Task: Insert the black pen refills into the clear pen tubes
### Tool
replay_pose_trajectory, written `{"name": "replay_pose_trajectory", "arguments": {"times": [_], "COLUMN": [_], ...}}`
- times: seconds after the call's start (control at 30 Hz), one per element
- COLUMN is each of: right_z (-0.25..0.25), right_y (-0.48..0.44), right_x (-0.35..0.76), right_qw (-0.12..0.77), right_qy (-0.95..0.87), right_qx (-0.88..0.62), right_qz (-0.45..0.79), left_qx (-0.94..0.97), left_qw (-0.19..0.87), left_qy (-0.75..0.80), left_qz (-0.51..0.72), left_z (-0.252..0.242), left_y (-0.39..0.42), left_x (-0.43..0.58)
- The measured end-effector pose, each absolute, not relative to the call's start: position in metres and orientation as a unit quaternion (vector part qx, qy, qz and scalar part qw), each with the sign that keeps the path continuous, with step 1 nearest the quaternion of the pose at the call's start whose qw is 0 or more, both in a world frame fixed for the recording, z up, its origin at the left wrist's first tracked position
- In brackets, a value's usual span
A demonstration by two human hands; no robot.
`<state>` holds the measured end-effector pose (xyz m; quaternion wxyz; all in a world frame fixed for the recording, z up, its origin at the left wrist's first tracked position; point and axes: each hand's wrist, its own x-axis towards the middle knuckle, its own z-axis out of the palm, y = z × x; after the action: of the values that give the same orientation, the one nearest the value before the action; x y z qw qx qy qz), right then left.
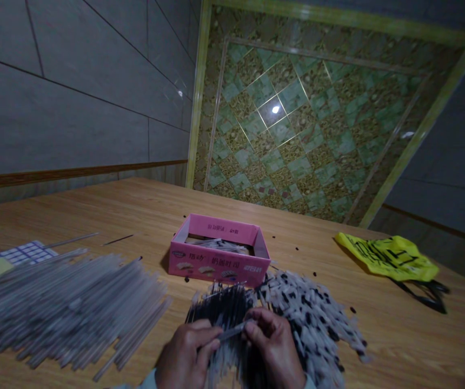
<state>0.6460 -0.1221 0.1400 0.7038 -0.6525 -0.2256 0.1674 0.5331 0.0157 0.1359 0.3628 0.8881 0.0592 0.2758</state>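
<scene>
Between my two hands runs a short, thin, translucent strip [231,330], perhaps a plastic tube or sleeve. My left hand [190,351] pinches its left end between thumb and fingers. The right end sits in the closed fingertips of my right hand [273,343]. Under and beyond my hands lies a bundle of thin dark sticks [220,302]. To the right of it spreads a heap of small whitish translucent pieces with black parts [313,308]. A large pile of long, thin, clear tubes [74,308] covers the table on the left.
A pink open box [216,265] with thin pale pieces inside stands beyond my hands on the wooden table [135,210]. At the right lies a yellow bag [390,256] with dark straps. A checked cloth [25,253] is at the left. Small black bits are scattered about.
</scene>
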Motion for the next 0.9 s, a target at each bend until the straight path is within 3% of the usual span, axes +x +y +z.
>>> {"name": "replay_pose_trajectory", "arguments": {"times": [0.53, 0.67, 0.77, 0.9], "right_z": [0.133, 0.138, 0.138, 0.137], "right_y": [-0.123, -0.134, -0.139, -0.138], "right_x": [0.651, 0.663, 0.669, 0.669], "right_qw": [0.764, 0.829, 0.853, 0.854], "right_qy": [-0.177, -0.085, -0.053, -0.053], "right_qx": [-0.594, -0.531, -0.506, -0.509], "right_qz": [0.178, 0.150, 0.113, 0.092], "left_qx": [0.909, 0.925, 0.937, 0.929], "left_qw": [0.311, 0.204, 0.067, 0.020], "left_qy": [0.059, 0.157, 0.276, 0.360], "left_qz": [0.272, 0.281, 0.205, 0.079], "left_z": [0.145, 0.152, 0.153, 0.144], "left_y": [0.024, 0.050, 0.070, 0.089], "left_x": [0.537, 0.533, 0.529, 0.526]}}
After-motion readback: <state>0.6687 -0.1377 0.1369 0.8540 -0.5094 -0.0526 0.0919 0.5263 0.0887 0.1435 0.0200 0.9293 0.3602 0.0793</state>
